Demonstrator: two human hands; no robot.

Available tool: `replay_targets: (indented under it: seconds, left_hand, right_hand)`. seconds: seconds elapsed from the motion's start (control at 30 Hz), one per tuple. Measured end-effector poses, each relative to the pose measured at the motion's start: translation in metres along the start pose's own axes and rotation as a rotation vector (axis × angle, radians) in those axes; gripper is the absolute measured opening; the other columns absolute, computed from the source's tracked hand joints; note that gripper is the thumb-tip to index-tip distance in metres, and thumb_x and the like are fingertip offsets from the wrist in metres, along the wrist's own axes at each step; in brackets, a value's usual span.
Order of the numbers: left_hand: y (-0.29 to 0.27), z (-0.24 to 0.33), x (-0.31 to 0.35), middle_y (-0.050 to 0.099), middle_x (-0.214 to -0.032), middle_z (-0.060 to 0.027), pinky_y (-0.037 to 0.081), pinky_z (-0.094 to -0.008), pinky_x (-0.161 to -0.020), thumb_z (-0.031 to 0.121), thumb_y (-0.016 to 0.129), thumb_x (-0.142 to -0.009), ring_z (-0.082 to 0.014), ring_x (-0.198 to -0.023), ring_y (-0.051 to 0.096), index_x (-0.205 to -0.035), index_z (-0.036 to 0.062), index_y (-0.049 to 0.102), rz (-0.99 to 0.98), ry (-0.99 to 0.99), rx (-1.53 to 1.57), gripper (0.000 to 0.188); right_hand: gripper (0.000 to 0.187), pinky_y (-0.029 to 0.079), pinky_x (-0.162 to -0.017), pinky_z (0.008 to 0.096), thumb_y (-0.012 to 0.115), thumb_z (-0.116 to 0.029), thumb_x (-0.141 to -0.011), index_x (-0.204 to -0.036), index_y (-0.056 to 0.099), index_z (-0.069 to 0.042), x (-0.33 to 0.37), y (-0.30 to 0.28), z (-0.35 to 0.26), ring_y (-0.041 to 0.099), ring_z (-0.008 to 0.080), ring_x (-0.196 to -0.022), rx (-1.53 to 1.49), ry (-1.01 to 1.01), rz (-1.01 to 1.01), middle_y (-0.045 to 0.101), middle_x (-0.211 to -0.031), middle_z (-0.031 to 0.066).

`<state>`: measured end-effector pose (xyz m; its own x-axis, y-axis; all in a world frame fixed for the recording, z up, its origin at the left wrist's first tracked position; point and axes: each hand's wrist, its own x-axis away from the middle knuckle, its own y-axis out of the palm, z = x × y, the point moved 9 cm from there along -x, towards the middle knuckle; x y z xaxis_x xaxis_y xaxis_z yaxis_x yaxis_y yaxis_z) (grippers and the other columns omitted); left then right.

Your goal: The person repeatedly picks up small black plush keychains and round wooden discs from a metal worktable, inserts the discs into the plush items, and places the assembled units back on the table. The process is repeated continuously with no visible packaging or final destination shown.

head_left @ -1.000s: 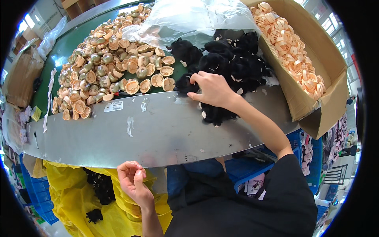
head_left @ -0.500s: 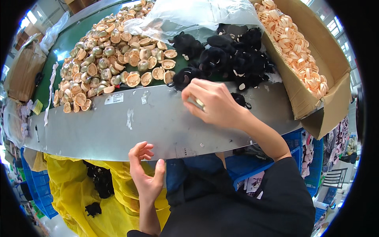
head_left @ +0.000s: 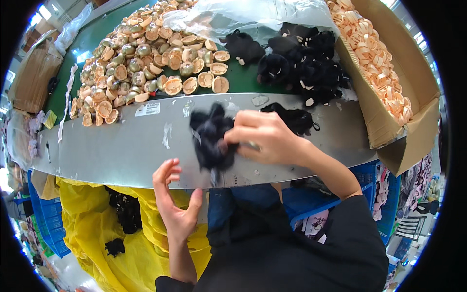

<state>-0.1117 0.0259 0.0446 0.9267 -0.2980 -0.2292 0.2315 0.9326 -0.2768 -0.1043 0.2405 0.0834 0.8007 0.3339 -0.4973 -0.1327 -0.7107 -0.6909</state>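
My right hand (head_left: 265, 137) grips a small black plush toy (head_left: 210, 138), blurred by motion, above the grey metal tabletop (head_left: 112, 158). Lower and to the left, my left hand (head_left: 176, 199) has its fingers and thumb spread, with nothing between them, at the table's near edge. Behind my right hand another black plush piece (head_left: 292, 118) lies on the metal. Farther back is a heap of black plush toys (head_left: 304, 65). To its left spreads a large pile of peach and golden half-round plastic shells (head_left: 141, 63).
A cardboard box (head_left: 362, 92) of peach-coloured plastic bands (head_left: 372, 58) stands at the right. Clear plastic sheeting (head_left: 253, 17) lies at the back. Below the table edge, a yellow sack (head_left: 92, 233) holds black pieces, with blue crates (head_left: 48, 214) beside it.
My right hand has drawn a black plush toy from the heap toward the left and nearer to me. The left hand stays spread, slightly higher in view. The view has shifted slightly.
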Motion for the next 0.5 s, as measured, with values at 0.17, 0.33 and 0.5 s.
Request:
replay_targets:
  seconds: [0.17, 0.33, 0.5]
  left_hand:
    - [0.019, 0.006, 0.003, 0.054, -0.134, -0.0162, 0.044, -0.0407, -0.102, 0.020, 0.086, -0.070, -0.0296, -0.124, 0.054, -0.121, 0.0003, 0.061, -0.229, 0.092, 0.208, 0.060]
    - [0.018, 0.003, 0.018, 0.061, -0.100, -0.0099, 0.045, -0.0381, -0.087, 0.008, 0.085, -0.069, -0.0248, -0.094, 0.054, -0.091, 0.0007, 0.062, -0.095, 0.036, 0.396, 0.032]
    - [0.010, -0.015, 0.016, 0.059, -0.094, -0.0062, 0.046, -0.0272, -0.080, 0.006, 0.073, -0.083, -0.0138, -0.086, 0.054, -0.092, 0.0046, 0.055, 0.055, -0.200, 0.670, 0.021]
  right_hand:
    - [0.033, 0.051, -0.063, 0.0379, 0.078, -0.002, -0.068, -0.099, 0.068, -0.006, 0.008, 0.016, -0.034, 0.063, 0.0287, -0.075, -0.258, 0.055, -0.065, 0.059, -0.085, 0.0086]
    - [0.022, 0.050, -0.064, 0.0380, 0.075, -0.004, -0.075, -0.094, 0.062, -0.002, 0.018, 0.028, -0.030, 0.062, 0.0322, -0.073, -0.419, 0.259, 0.012, 0.059, -0.082, 0.0131]
    - [0.014, 0.045, -0.059, 0.0347, 0.071, -0.003, -0.082, -0.090, 0.061, 0.001, 0.034, 0.035, -0.023, 0.053, 0.0269, -0.065, -0.542, 0.446, 0.120, 0.055, -0.077, 0.0132]
